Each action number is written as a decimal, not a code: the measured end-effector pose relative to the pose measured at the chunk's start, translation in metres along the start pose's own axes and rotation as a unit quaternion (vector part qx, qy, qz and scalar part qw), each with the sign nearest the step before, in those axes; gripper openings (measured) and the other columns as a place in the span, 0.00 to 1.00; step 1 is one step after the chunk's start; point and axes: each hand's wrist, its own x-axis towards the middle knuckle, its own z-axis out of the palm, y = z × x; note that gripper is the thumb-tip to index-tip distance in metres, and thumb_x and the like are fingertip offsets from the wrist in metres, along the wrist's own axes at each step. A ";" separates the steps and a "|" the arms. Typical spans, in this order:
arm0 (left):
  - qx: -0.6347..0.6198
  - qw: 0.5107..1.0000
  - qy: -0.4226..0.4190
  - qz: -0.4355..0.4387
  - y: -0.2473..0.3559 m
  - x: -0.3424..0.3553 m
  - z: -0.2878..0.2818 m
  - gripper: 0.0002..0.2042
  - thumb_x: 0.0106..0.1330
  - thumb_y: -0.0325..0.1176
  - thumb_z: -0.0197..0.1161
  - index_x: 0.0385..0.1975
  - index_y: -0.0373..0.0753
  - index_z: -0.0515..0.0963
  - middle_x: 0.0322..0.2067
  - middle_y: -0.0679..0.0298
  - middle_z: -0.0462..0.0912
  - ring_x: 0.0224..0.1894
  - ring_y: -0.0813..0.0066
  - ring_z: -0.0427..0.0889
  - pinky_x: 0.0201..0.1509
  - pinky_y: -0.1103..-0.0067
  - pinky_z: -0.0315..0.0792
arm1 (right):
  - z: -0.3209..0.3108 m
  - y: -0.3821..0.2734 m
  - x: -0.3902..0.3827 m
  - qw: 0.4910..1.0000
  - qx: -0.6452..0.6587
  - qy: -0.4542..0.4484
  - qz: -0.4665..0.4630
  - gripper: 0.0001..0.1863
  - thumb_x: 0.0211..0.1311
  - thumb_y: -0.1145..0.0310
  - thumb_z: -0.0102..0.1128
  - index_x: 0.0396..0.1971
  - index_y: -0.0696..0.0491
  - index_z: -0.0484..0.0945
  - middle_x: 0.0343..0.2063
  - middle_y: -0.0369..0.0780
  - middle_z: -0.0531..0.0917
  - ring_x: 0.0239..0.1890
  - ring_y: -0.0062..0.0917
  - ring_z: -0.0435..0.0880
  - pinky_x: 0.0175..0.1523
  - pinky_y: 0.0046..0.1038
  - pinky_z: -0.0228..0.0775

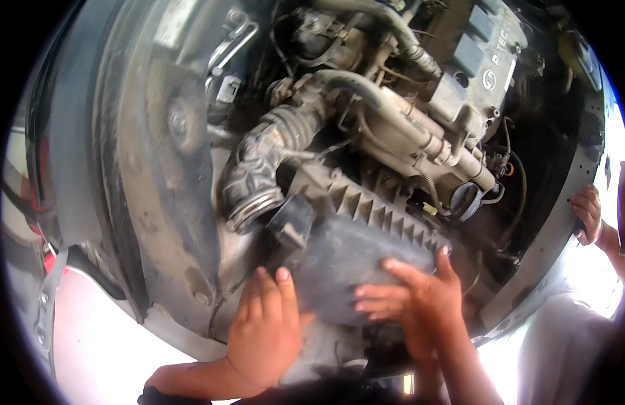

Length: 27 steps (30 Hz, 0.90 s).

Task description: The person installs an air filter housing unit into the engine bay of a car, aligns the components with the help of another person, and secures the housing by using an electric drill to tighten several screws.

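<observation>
A dusty black air filter box with a ribbed edge lies in the lower middle of the engine bay. My left hand is at its near left corner, fingers stretched out and thumb toward the box. Spread over the box's near right part is my right hand, its fingers lying on the lid and thumb pointing up. Left of the box, a ribbed intake hose ends in a metal clamp beside the box's outlet; the two look apart. The box's underside is hidden.
The engine, with pipes and hoses, fills the upper right. A dirty fender runs along the left. Another person's hand rests on the bay's right edge. Below it show that person's light trousers.
</observation>
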 end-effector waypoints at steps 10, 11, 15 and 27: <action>0.029 0.999 -0.006 -0.028 0.010 0.002 -0.006 0.38 0.59 0.45 0.70 0.61 0.21 0.66 0.52 0.37 0.75 0.49 0.42 0.79 0.51 0.63 0.77 | -0.032 0.008 0.011 0.873 0.438 -0.201 0.077 0.70 0.50 0.16 0.40 0.75 0.63 0.37 0.71 0.70 0.34 0.76 0.58 0.29 0.75 0.50 0.17; 0.029 0.999 -0.012 -0.035 0.010 0.002 -0.005 0.37 0.61 0.45 0.69 0.62 0.23 0.65 0.52 0.38 0.75 0.49 0.42 0.78 0.52 0.62 0.76 | -0.027 0.004 0.008 0.826 0.534 -0.151 0.098 0.72 0.48 0.17 0.46 0.75 0.63 0.35 0.71 0.69 0.30 0.76 0.57 0.25 0.75 0.49 0.15; 0.029 0.998 -0.030 -0.041 0.009 0.005 -0.006 0.40 0.64 0.49 0.66 0.66 0.25 0.62 0.52 0.39 0.75 0.51 0.42 0.77 0.54 0.59 0.74 | -0.017 -0.001 0.005 0.732 0.669 -0.061 0.114 0.76 0.45 0.21 0.59 0.74 0.64 0.30 0.70 0.68 0.23 0.75 0.54 0.17 0.74 0.46 0.13; -0.113 0.978 -0.076 -0.157 -0.012 0.000 0.000 0.47 0.53 0.55 0.75 0.63 0.24 0.64 0.55 0.38 0.72 0.55 0.36 0.73 0.59 0.53 0.69 | 0.004 -0.020 -0.003 0.507 0.844 0.054 0.167 0.76 0.43 0.29 0.72 0.75 0.59 0.30 0.74 0.59 0.26 0.75 0.51 0.14 0.77 0.40 0.21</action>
